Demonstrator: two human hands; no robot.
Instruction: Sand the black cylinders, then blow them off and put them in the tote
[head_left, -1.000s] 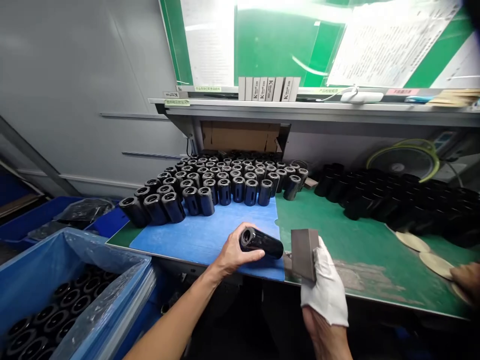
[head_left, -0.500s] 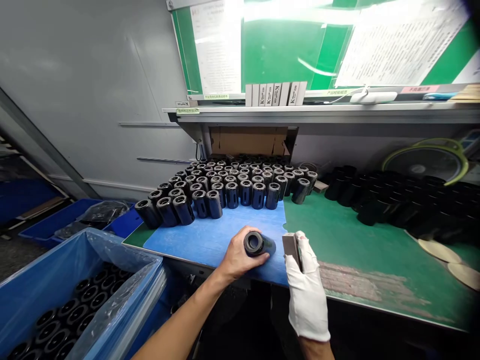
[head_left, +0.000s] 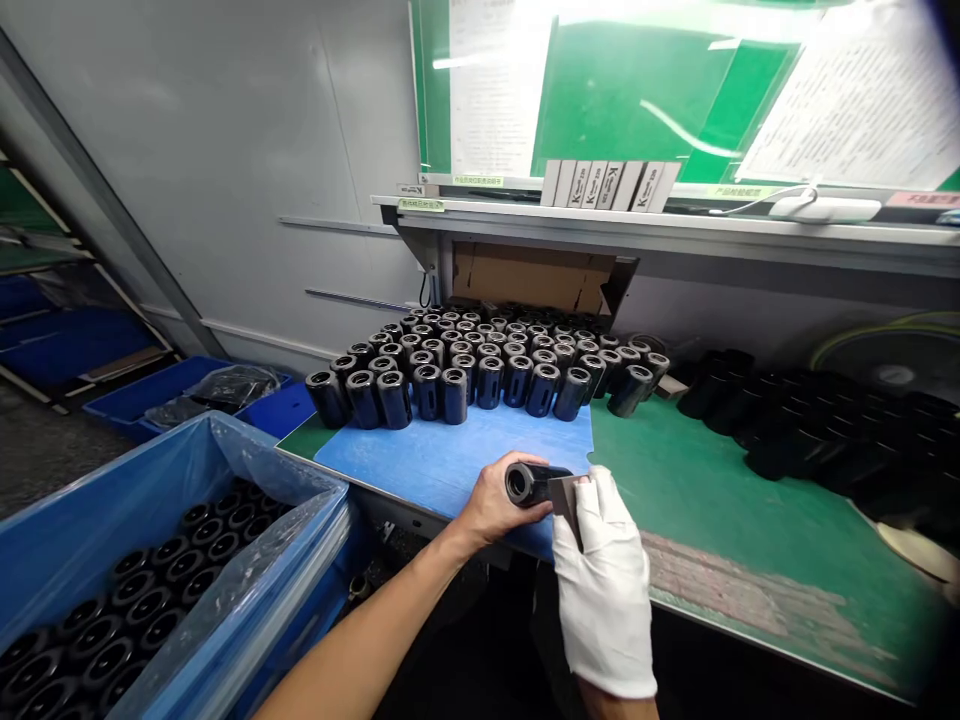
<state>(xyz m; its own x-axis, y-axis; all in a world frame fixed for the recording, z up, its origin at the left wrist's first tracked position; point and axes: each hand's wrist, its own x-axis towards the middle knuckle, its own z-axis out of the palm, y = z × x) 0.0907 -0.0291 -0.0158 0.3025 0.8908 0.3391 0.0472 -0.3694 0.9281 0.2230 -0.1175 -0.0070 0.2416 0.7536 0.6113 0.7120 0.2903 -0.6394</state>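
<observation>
My left hand [head_left: 499, 505], bare, is wrapped round a black metal sleeve [head_left: 531, 484], a short hollow cylinder lying tilted with its round open end turned towards me. In a white glove, my right hand [head_left: 600, 570] grips a grey-brown sanding block [head_left: 567, 502] between thumb and fingers. The block's edge meets or overlaps the far side of the sleeve; whether they press together I cannot tell. Both hands are over the front edge of the blue mat [head_left: 465, 450]. Behind them stand many upright black sleeves [head_left: 491, 382] in close rows, some with slots in their sides.
At lower left, a blue crate [head_left: 285, 590] lined with clear plastic holds more sleeves. Further dark cylinders [head_left: 795, 430] crowd the right of the green bench [head_left: 697, 490]. Small boxes marked 220 [head_left: 611, 186] line the shelf [head_left: 675, 228] above. A wire-guard fan is behind at right.
My right hand has brought the sanding block left to the sleeve. The sleeve has tipped nearer to lying flat in my left hand. The whole view has swung to the left.
</observation>
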